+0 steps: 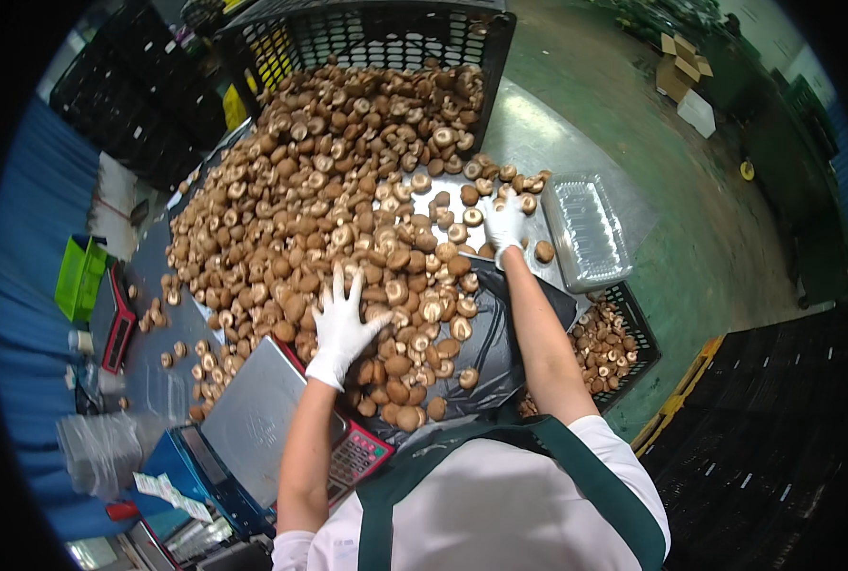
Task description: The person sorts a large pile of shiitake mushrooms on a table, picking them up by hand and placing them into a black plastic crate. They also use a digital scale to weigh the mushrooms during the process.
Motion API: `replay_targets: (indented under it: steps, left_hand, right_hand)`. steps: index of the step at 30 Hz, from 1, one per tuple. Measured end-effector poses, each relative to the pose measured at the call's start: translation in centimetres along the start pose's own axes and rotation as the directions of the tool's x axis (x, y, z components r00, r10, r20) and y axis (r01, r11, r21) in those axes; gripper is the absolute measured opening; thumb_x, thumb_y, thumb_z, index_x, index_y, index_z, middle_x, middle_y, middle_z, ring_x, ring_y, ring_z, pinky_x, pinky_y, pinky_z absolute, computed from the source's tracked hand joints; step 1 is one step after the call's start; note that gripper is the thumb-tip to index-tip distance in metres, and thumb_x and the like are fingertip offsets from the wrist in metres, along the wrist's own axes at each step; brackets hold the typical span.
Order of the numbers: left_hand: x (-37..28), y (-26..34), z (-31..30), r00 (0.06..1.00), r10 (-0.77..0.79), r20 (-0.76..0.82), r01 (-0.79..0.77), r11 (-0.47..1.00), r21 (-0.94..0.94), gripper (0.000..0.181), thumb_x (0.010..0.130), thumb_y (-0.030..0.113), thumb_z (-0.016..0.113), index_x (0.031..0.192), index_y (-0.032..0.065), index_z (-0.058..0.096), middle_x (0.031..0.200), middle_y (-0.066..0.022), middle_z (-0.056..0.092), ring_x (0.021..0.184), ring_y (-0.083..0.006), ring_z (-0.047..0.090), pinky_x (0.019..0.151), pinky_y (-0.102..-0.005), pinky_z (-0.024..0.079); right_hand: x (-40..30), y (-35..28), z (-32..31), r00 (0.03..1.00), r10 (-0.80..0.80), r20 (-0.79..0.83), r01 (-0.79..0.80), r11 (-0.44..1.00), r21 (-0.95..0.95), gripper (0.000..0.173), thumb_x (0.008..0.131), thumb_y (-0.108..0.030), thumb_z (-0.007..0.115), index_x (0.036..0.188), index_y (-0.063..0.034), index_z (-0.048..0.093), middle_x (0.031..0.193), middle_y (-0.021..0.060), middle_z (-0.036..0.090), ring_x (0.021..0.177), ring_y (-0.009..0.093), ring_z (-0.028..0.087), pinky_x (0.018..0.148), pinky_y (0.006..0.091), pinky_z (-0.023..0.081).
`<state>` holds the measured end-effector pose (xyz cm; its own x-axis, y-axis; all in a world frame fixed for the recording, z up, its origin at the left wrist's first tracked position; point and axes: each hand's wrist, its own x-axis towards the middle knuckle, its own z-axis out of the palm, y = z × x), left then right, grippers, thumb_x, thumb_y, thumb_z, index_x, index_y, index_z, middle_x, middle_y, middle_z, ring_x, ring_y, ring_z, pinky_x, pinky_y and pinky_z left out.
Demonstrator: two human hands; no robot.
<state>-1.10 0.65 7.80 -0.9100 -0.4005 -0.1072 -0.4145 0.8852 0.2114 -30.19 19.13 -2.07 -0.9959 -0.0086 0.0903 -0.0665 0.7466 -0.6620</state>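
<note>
A large heap of brown shiitake mushrooms (303, 214) spreads across the metal table in front of me. My left hand (342, 328), in a white glove, rests on the near part of the heap with its fingers spread. Farther out to the right, my gloved right hand (506, 223) reaches among loose mushrooms, fingers apart and touching some of them. Beside that hand lies a stack of clear plastic trays (587, 232). A black plastic sheet (492, 342) shows under the nearest mushrooms, below my right forearm.
A tipped black crate (495, 78) holds mushrooms at the back. A digital scale (253, 421) stands beside my left forearm; another red scale (118, 317) and a green bin (80, 278) are at far left. A low crate (642, 335) with mushrooms sits right. Black crates (752, 428) stand lower right.
</note>
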Motion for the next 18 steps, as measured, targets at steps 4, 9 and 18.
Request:
replay_targets:
  steps: [4, 9, 18]
  left_hand:
    - [0.3, 0.0, 0.4, 0.999, 0.04, -0.022, -0.04, 0.999, 0.025, 0.095, 0.074, 0.059, 0.068, 0.149, 0.0202, 0.026, 0.157, -0.0166, 0.009, 0.131, -0.0484, 0.032, 0.102, -0.0649, 0.029]
    - [0.1, 0.4, -0.1, 1.0, -0.004, 0.003, 0.004, 1.0, 0.019, 0.093, 0.073, 0.063, 0.066, 0.147, 0.0166, 0.032, 0.156, -0.0173, 0.013, 0.131, -0.0469, 0.031, 0.105, -0.064, 0.024]
    - [0.7, 1.1, -0.8, 0.999, 0.023, 0.037, -0.025, 0.999, 0.04, 0.096, 0.073, 0.06, 0.069, 0.147, 0.0147, 0.028, 0.155, -0.0226, 0.013, 0.129, -0.0519, 0.031, 0.105, -0.0618, 0.026]
  right_hand:
    - [-1.5, -4.8, 4.0, 0.984, -0.075, 0.162, 0.072, 0.997, 0.025, 0.059, 0.082, -0.051, 0.059, 0.122, -0.0067, 0.059, 0.136, 0.0188, 0.047, 0.119, 0.038, 0.05, 0.1, 0.0442, 0.041]
    - [-6.4, -10.6, 1.2, 0.806, -0.416, 0.422, 0.318, 0.904, 0.284, 0.059, 0.083, -0.052, 0.058, 0.121, -0.0072, 0.06, 0.124, 0.0173, 0.058, 0.115, 0.033, 0.054, 0.098, 0.0399, 0.042]
    - [9.2, -4.5, 1.5, 0.972, -0.237, 0.007, 0.236, 0.963, -0.128, 0.047, 0.082, -0.042, 0.058, 0.113, -0.0071, 0.062, 0.123, 0.0183, 0.057, 0.115, 0.037, 0.05, 0.098, 0.0488, 0.038]
